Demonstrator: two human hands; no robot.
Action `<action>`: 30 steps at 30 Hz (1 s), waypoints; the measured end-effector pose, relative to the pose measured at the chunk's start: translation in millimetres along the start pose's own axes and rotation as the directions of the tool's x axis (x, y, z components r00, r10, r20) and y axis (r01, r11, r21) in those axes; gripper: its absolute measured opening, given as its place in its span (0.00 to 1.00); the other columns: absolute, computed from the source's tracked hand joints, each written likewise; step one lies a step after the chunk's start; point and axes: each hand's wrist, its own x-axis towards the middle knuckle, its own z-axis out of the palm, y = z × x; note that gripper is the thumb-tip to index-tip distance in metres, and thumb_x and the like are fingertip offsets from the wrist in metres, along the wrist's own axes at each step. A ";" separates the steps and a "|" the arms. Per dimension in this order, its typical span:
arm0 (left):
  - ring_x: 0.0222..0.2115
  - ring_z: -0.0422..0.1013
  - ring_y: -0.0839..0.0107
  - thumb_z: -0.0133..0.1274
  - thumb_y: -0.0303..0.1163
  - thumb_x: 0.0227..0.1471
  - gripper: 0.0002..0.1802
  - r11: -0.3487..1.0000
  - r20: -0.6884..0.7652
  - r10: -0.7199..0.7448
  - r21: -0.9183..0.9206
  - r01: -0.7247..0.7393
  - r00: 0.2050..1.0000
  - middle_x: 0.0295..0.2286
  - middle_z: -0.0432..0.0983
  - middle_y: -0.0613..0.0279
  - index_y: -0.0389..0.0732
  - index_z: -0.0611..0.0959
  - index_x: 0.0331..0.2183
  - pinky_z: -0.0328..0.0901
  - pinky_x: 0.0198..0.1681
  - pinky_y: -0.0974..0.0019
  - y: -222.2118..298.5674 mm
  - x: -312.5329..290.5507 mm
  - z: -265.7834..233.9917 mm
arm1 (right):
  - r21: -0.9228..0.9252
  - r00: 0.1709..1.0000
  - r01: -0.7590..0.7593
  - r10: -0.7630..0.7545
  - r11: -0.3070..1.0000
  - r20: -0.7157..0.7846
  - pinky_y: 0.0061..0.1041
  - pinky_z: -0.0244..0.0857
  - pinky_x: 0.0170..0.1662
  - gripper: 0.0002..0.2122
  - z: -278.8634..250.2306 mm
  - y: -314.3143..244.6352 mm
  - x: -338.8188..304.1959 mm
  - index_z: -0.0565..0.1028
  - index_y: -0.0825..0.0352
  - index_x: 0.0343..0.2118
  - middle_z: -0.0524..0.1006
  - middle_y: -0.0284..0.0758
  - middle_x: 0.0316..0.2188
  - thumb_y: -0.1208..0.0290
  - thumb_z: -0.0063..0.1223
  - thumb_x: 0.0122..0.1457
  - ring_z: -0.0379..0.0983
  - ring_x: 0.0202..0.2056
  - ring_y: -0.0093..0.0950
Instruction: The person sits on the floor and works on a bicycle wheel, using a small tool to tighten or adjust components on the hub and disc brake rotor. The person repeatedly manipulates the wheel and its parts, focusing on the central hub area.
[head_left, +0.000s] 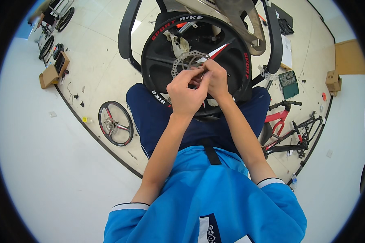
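A black bicycle wheel with red and white lettering lies flat on a black chair in front of me. A silver brake disc full of holes sits at its middle, partly covered by my hands. My left hand and my right hand meet above the disc, fingers pinched together. Whatever lies between the fingertips is hidden or too small to name. Just beyond the disc, a crumpled cream-coloured glove or cloth lies in the wheel, and a red-and-white spoke shows beside my right hand.
Chair armrests flank the wheel, and a grey metal part juts in beyond it. Another wheel lies on the floor at left. At right are a red bike frame, a dark frame and an open green case.
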 end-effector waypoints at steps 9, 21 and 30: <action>0.22 0.80 0.73 0.66 0.27 0.50 0.11 0.961 0.179 -0.146 0.261 0.096 0.973 0.24 0.83 0.53 0.29 0.88 0.34 0.72 0.27 0.74 30.6 1.4 -32.4 | -0.127 0.998 -0.040 0.034 0.991 -0.051 0.33 0.67 0.27 0.12 3.7 -22.5 3.4 0.72 0.70 0.24 0.73 0.38 0.22 0.76 0.69 0.49 0.73 0.24 0.39; 0.30 0.77 0.59 0.60 0.19 0.51 0.11 0.901 0.401 0.246 0.240 -0.361 0.882 0.32 0.78 0.57 0.37 0.88 0.38 0.72 0.34 0.64 9.2 27.8 -44.2 | -0.069 0.997 -0.065 0.068 0.996 0.048 0.32 0.70 0.29 0.07 -6.1 -24.9 8.4 0.75 0.69 0.28 0.74 0.38 0.24 0.78 0.66 0.51 0.75 0.25 0.36; 0.22 0.77 0.73 0.66 0.25 0.51 0.09 0.974 0.223 0.055 0.204 -0.102 0.973 0.26 0.82 0.57 0.34 0.89 0.37 0.69 0.26 0.73 17.5 25.0 -42.8 | -0.025 0.993 0.038 -0.035 0.999 0.110 0.29 0.75 0.37 0.08 -13.2 -20.4 4.8 0.82 0.69 0.37 0.81 0.38 0.32 0.81 0.64 0.52 0.81 0.33 0.37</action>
